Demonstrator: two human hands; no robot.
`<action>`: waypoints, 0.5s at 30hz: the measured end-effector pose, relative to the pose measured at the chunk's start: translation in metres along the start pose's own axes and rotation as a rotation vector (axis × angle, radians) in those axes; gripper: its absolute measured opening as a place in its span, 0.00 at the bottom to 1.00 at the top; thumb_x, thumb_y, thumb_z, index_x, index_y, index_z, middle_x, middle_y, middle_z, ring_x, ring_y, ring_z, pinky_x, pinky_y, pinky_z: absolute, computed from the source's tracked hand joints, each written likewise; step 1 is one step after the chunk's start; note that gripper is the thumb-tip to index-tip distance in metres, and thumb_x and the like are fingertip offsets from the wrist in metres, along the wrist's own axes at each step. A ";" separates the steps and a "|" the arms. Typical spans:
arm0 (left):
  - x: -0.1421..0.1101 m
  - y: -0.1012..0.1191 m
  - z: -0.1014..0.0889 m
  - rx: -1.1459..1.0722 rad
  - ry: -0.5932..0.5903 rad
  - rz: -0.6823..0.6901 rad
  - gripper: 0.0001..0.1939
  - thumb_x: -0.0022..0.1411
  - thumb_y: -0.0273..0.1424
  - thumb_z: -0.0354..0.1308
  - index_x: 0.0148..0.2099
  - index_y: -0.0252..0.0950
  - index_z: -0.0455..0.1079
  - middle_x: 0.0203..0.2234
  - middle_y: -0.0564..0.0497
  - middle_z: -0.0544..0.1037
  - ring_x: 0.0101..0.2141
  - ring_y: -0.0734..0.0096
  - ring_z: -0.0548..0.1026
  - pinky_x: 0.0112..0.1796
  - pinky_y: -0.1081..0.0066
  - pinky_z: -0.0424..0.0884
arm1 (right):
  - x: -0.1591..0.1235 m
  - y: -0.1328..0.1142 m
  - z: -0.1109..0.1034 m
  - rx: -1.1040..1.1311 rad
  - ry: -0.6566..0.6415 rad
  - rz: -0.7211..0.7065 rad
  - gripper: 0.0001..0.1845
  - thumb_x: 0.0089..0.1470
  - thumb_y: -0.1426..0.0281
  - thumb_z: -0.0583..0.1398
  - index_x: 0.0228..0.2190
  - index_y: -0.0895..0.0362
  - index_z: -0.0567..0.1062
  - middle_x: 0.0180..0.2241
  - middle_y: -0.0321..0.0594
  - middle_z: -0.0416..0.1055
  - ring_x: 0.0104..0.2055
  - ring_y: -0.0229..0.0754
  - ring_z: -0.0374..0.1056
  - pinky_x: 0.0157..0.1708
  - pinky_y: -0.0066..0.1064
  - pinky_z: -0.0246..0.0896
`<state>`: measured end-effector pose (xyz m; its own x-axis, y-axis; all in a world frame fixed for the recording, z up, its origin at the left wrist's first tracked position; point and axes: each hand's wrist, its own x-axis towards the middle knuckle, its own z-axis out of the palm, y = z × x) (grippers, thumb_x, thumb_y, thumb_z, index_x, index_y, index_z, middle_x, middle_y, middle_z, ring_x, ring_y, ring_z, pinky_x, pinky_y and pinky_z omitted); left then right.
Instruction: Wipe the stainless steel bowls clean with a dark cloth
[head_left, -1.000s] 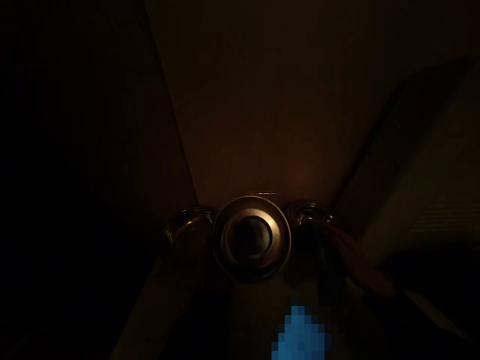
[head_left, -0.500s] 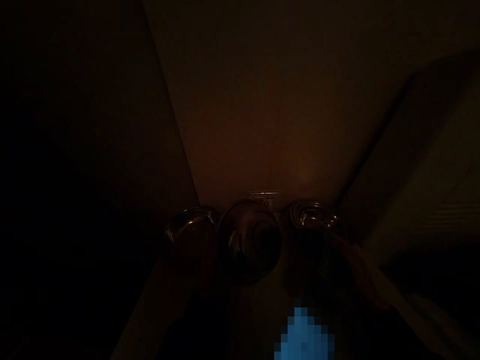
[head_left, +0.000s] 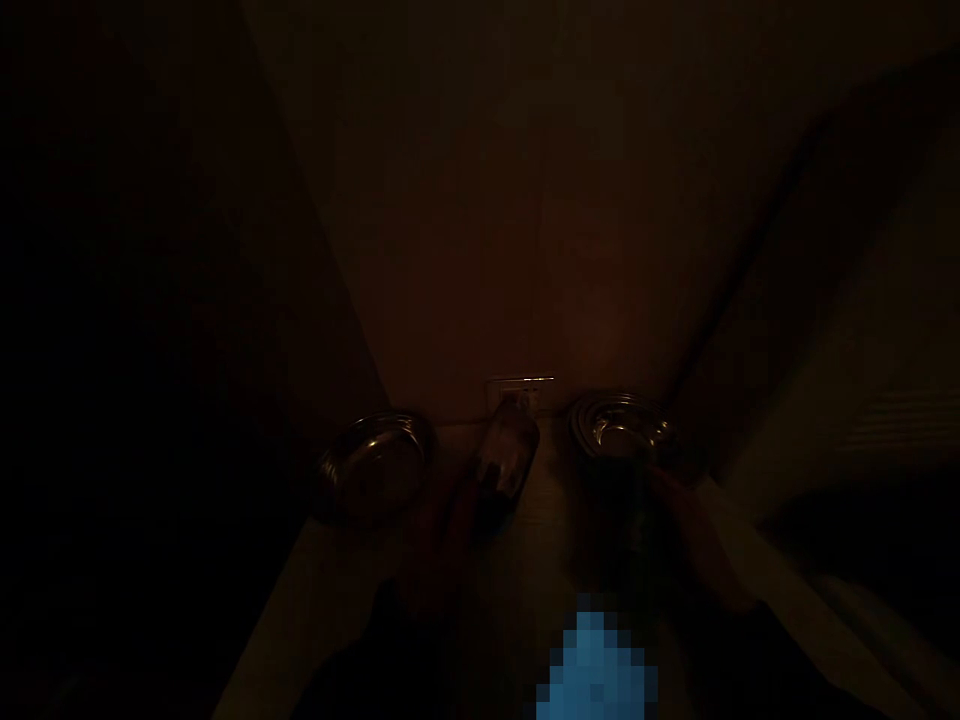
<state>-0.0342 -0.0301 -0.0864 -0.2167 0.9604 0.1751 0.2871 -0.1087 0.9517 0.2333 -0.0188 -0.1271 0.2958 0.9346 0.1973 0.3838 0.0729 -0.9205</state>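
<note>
Darkness covers most of my feed, so I read the scene mainly from glints on metal. Near the middle of the counter's (head_left: 274, 605) far edge, the dish (head_left: 516, 445) stands tilted, its upper end overlapping the socket (head_left: 496, 388) on the wall (head_left: 487, 250) from where I look. The left hand (head_left: 442, 525) is at the dish's near left side, and I make out its fingers clamped on it. At the far left corner I see a bowl (head_left: 375, 470); at the far right corner, stacked bowls (head_left: 622, 425) with several rims showing. Just before that stack is the right hand (head_left: 690, 525), beside a dark cloth (head_left: 634, 515); I cannot tell whether its fingers are apart or together. A blue pixelated patch (head_left: 596, 670) hides part of the near side.
</note>
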 end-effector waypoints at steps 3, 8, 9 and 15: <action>-0.004 0.005 0.002 0.193 -0.233 0.108 0.24 0.63 0.42 0.46 0.55 0.36 0.70 0.49 0.44 0.76 0.49 0.58 0.74 0.49 0.64 0.71 | 0.001 -0.002 -0.002 0.011 -0.003 0.063 0.20 0.51 0.57 0.53 0.39 0.51 0.78 0.43 0.43 0.75 0.49 0.55 0.67 0.48 0.44 0.64; -0.010 0.013 0.013 0.531 -0.705 0.286 0.24 0.63 0.34 0.43 0.60 0.43 0.64 0.39 0.44 0.81 0.35 0.60 0.79 0.40 0.63 0.75 | 0.003 0.005 -0.005 0.039 -0.012 0.062 0.21 0.52 0.57 0.52 0.42 0.51 0.77 0.45 0.44 0.74 0.50 0.55 0.66 0.49 0.46 0.62; -0.011 0.015 0.017 0.598 -0.748 0.304 0.24 0.63 0.33 0.44 0.60 0.44 0.63 0.37 0.44 0.81 0.34 0.61 0.79 0.38 0.63 0.75 | 0.003 0.007 -0.006 0.041 -0.005 0.050 0.22 0.53 0.57 0.52 0.43 0.51 0.77 0.46 0.43 0.74 0.51 0.55 0.66 0.51 0.46 0.61; -0.019 0.015 0.042 0.964 -0.880 0.421 0.24 0.63 0.30 0.47 0.61 0.45 0.62 0.38 0.39 0.80 0.34 0.53 0.79 0.32 0.58 0.75 | 0.005 0.010 -0.012 0.095 -0.031 0.028 0.23 0.54 0.56 0.51 0.45 0.52 0.76 0.46 0.43 0.74 0.52 0.54 0.65 0.53 0.47 0.59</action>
<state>0.0130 -0.0392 -0.0858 0.6020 0.7830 -0.1565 0.7908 -0.5575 0.2525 0.2488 -0.0174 -0.1308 0.2774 0.9470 0.1621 0.2908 0.0781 -0.9536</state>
